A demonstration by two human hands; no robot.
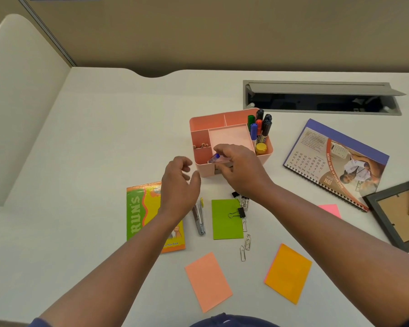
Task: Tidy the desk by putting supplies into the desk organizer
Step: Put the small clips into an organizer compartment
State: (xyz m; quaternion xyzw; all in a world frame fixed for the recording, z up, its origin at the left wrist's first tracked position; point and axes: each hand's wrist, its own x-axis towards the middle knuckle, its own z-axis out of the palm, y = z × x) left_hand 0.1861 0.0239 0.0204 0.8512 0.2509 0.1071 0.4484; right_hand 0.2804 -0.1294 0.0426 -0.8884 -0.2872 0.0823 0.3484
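A pink desk organizer [204, 122] stands mid-desk, with several markers [260, 128] and a yellow-capped glue stick [261, 148] in its right compartment. My right hand [239, 166] pinches a small blue-capped clear item [214, 158] over the organizer's front compartment. My left hand [180, 182] hovers just left of the organizer, fingers loosely curled, holding nothing. On the desk in front lie a stapler [198, 220], a green sticky pad [226, 219] with a binder clip [239, 213], loose paper clips [245, 246], plus salmon [208, 280] and orange [288, 272] sticky pads.
A green-and-yellow notebook [139, 213] lies under my left forearm. A spiral calendar [335, 161], a pink sticky pad [329, 210] and a dark picture frame [397, 213] sit at the right. An open cable tray [321, 100] is set into the desk behind the organizer.
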